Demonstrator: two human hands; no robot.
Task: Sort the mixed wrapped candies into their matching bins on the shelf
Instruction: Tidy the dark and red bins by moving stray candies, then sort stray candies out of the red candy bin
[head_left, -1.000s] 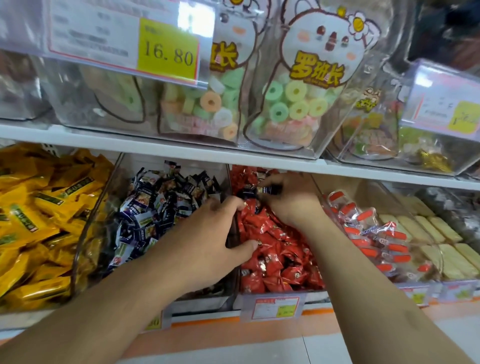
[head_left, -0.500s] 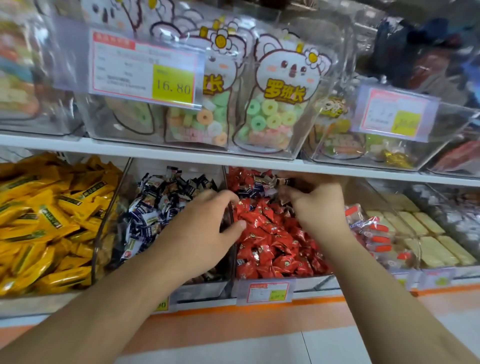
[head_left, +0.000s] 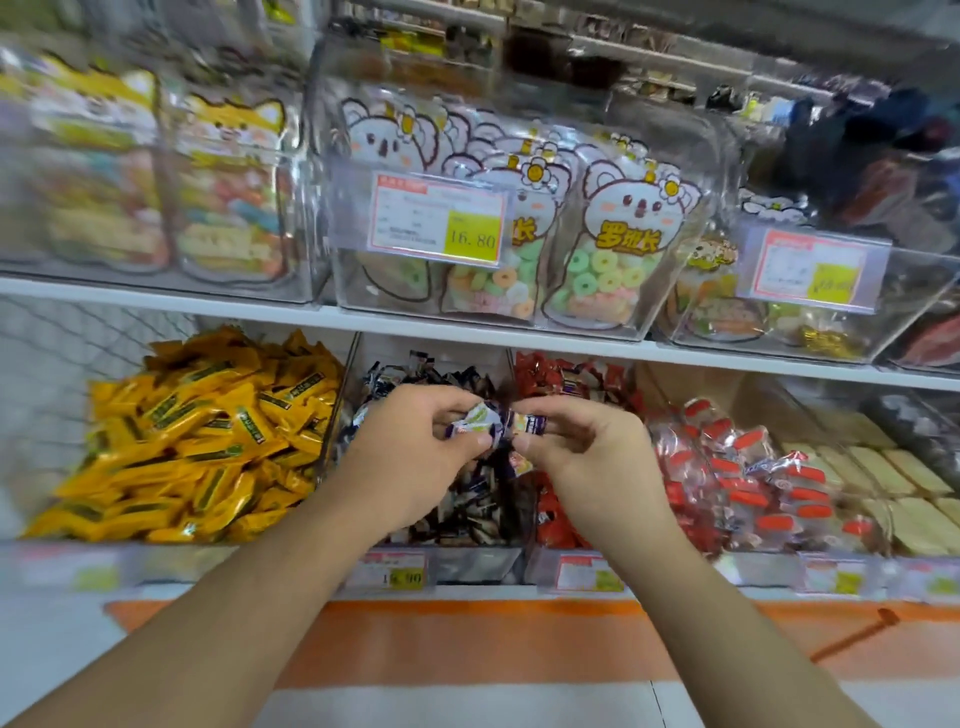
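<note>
We are partway through sorting: red candies (head_left: 561, 512) are lying in their own bin, though purple strays are showing at its far end. Our left hand (head_left: 410, 457) and right hand (head_left: 587, 457) are pinching purple-and-white wrapped candies (head_left: 485, 422) between fingertips, hovering above the purple candy bin (head_left: 467, 564).

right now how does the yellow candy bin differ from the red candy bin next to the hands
The yellow candy bin sits far left on the lower shelf; the red candy bin sits right of the dark-wrapped one. The yellow bin's long flat bars are heaped high and in full view; the red bin's smaller crinkled pieces are partly hidden behind the right hand. Both are clear bins of wrapped candies.
</note>
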